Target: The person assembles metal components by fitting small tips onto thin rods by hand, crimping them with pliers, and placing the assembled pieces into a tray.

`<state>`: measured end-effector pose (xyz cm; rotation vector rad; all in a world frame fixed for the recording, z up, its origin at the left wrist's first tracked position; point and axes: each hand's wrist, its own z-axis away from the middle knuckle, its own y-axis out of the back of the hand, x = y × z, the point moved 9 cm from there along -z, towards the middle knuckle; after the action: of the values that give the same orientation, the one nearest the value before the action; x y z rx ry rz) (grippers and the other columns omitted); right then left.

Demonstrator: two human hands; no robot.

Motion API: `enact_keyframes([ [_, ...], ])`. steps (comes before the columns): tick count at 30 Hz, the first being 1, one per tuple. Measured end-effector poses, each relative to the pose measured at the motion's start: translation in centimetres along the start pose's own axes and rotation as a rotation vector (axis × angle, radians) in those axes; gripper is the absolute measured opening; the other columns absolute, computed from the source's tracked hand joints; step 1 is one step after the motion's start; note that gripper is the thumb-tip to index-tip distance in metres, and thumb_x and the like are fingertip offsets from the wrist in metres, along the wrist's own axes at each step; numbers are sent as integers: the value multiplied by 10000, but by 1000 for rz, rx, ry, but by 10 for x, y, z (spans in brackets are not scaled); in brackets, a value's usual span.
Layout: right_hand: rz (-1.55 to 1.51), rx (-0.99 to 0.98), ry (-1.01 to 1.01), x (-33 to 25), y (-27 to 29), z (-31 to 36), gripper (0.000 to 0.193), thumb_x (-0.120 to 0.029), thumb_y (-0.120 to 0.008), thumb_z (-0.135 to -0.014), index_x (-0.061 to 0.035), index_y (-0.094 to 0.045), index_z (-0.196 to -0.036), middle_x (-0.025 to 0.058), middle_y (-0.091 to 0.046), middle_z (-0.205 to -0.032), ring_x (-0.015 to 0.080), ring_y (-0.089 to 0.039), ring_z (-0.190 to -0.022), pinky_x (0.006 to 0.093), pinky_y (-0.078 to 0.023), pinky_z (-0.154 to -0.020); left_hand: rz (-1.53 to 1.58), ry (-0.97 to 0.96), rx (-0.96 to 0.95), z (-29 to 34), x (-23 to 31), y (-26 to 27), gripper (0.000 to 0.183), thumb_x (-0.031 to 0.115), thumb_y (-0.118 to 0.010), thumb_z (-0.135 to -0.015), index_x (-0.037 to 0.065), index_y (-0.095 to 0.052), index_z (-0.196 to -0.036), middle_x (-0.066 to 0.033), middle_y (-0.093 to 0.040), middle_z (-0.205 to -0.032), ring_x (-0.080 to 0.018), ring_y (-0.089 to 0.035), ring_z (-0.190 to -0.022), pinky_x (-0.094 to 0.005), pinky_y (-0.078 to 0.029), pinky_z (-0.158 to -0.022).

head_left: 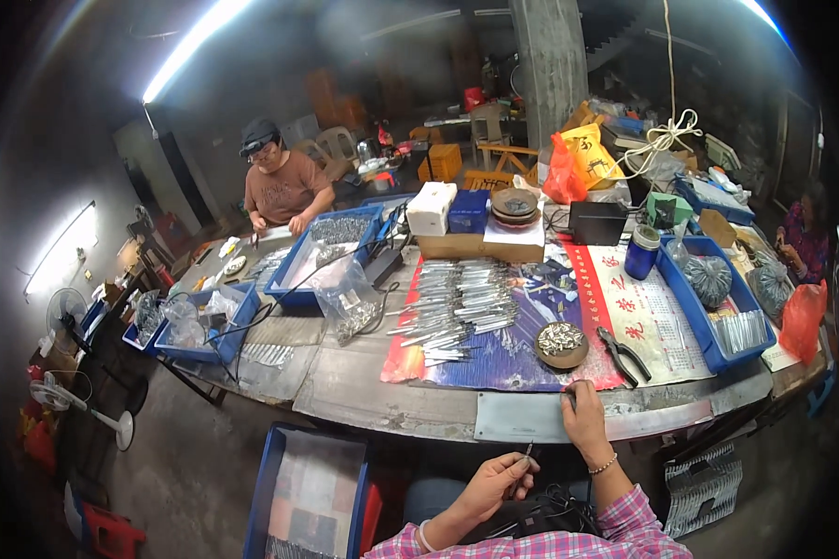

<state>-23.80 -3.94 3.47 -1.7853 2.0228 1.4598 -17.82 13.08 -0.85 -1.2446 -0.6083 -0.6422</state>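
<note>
My left hand is held low in front of the table edge, its fingers pinched round a thin metal rod whose tip sticks up. Further right, my right hand rests at the front edge of the table, fingers bent and closed together; what they hold, if anything, is hidden. Beside it on the left lies a pale flat plate. Just beyond the fingers stands a round brown dish full of small metal parts. To its right lie black-handled pliers. Rows of slim silvery rods cover the printed sheet.
A blue tray with bagged parts stands at the right, a blue jar beside it. More blue trays are at the left. Below the table's left front is another blue tray. A co-worker sits across the table.
</note>
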Motion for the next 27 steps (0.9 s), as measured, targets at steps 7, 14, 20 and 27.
enact_keyframes([
  [7, -51, 96, -22, 3, 5, 8, 196, -46, -571, -750, 34, -510, -918, 176, -519, -946, 382, -504, -874, 431, -414, -759, 28, -4, 12, 5, -9, 2, 202, 221, -475, -941, 55, -585, -976, 11, -568, -736, -49, -507, -589, -154, -402, -537],
  [14, 201, 0, -52, -1, -1, 4, 302, -121, -595, -747, -25, -508, -1020, 130, -545, -992, 302, -505, -961, 409, -348, -843, 49, 11, 13, 3, -5, 3, 210, 202, -469, -942, 23, -577, -968, -26, -559, -742, -76, -508, -605, -172, -415, -561],
  [20, 244, 3, -20, -2, -3, 5, 310, -117, -596, -746, -16, -505, -1025, 124, -560, -979, 295, -519, -937, 406, -340, -846, 81, 10, 5, 6, -7, 4, 210, 199, -475, -940, 19, -580, -964, -26, -560, -745, -70, -514, -614, -172, -427, -564],
  [27, 239, -24, -7, -2, -6, 7, 298, -107, -595, -748, -13, -505, -1016, 134, -566, -953, 307, -525, -913, 406, -350, -817, 90, -35, -15, 5, -7, 9, 214, 208, -477, -939, 23, -581, -966, -23, -559, -748, -64, -518, -616, -175, -442, -569],
])
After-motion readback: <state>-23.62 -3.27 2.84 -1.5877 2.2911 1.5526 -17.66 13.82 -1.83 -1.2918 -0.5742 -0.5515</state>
